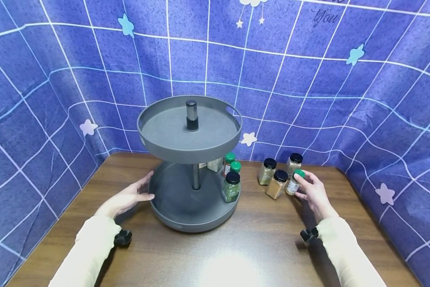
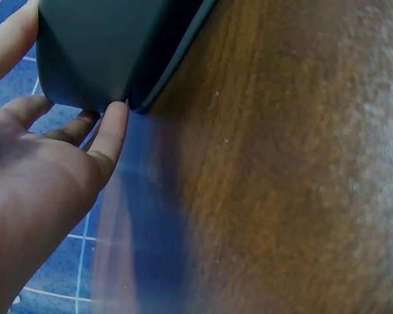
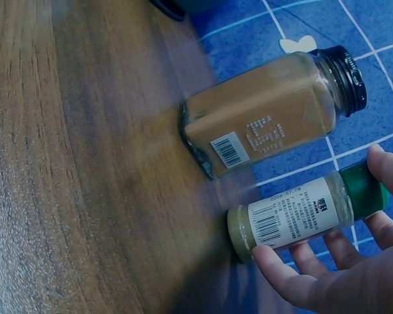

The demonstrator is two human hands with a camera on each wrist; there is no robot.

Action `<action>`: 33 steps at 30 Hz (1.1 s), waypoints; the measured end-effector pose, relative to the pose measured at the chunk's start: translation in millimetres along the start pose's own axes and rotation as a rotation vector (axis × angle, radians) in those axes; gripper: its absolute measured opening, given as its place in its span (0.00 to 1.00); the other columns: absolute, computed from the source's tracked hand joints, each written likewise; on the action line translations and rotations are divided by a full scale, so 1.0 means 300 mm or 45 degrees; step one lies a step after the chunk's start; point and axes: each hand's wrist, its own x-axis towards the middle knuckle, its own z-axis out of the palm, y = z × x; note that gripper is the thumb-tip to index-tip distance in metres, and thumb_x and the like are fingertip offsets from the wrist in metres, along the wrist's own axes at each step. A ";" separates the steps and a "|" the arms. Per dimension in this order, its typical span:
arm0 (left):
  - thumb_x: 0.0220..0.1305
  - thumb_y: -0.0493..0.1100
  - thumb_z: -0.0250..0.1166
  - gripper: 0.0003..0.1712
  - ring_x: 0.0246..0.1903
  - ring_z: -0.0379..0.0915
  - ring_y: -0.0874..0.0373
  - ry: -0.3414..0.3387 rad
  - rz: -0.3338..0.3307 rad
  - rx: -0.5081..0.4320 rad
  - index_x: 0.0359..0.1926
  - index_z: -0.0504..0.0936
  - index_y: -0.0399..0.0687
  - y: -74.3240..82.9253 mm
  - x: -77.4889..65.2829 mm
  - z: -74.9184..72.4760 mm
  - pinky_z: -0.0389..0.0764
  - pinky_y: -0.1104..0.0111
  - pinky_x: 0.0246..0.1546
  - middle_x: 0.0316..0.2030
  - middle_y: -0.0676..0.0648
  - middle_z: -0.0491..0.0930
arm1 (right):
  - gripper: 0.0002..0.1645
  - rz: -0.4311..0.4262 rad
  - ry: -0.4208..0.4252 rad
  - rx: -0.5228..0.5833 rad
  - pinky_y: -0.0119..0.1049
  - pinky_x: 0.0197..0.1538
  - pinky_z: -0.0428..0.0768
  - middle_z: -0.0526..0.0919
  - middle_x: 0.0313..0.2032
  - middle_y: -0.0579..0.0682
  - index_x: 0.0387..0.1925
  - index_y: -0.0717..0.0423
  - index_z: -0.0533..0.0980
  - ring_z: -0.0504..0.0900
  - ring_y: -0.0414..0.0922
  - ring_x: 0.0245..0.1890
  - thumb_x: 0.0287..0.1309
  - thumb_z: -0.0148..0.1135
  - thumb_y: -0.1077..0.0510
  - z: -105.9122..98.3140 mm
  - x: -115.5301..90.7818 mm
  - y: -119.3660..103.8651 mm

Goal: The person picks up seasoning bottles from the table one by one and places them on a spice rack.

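A grey two-tier turntable (image 1: 189, 225) stands on the table. My left hand (image 1: 126, 199) touches the outer side of its lower tray (image 2: 92, 52), with the fingers fairly straight. At the right, my right hand (image 1: 317, 195) holds a small green-capped spice jar (image 3: 295, 216) between thumb and fingers. This jar is upright, with a white barcode label. Next to it stands a black-lidded jar of orange-brown powder (image 3: 262, 111). Two more black-lidded jars, one with greenish contents (image 1: 267, 174) and one paler (image 1: 292, 165), are close by.
The lower tray carries several spice jars on its right side, including a black-lidded jar of green herbs (image 1: 231, 191) and a green-capped one (image 1: 235, 167). The upper tray (image 1: 164, 127) overhangs them around a central post (image 1: 191, 115). Blue patterned cloth (image 1: 290, 71) encloses the table's back and sides.
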 end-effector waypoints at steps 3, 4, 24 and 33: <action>0.62 0.35 0.61 0.53 0.71 0.19 0.42 0.000 0.000 0.003 0.74 0.33 0.44 0.002 -0.001 0.000 0.29 0.43 0.66 0.74 0.43 0.26 | 0.24 -0.012 -0.003 -0.037 0.43 0.45 0.82 0.71 0.42 0.40 0.53 0.49 0.68 0.78 0.39 0.41 0.59 0.62 0.47 0.000 -0.001 -0.006; 0.62 0.35 0.61 0.53 0.71 0.19 0.42 -0.002 0.003 0.002 0.74 0.33 0.43 0.002 0.000 0.000 0.29 0.43 0.66 0.74 0.43 0.26 | 0.24 -0.019 -0.005 -0.047 0.43 0.45 0.82 0.71 0.43 0.40 0.54 0.49 0.68 0.78 0.39 0.41 0.59 0.62 0.47 0.000 -0.001 -0.009; 0.62 0.35 0.61 0.52 0.71 0.19 0.41 -0.013 0.009 -0.009 0.74 0.32 0.42 0.000 0.004 -0.004 0.29 0.42 0.66 0.74 0.42 0.26 | 0.19 -0.044 -0.140 -0.023 0.39 0.45 0.81 0.71 0.41 0.38 0.51 0.47 0.69 0.75 0.34 0.41 0.60 0.62 0.50 0.003 -0.046 -0.110; 0.62 0.35 0.61 0.52 0.70 0.19 0.40 -0.020 0.007 -0.025 0.74 0.32 0.42 0.000 0.005 -0.004 0.30 0.42 0.65 0.73 0.41 0.25 | 0.15 -0.108 -0.174 -0.092 0.41 0.44 0.82 0.74 0.38 0.37 0.49 0.45 0.70 0.79 0.34 0.38 0.61 0.60 0.51 0.007 -0.056 -0.159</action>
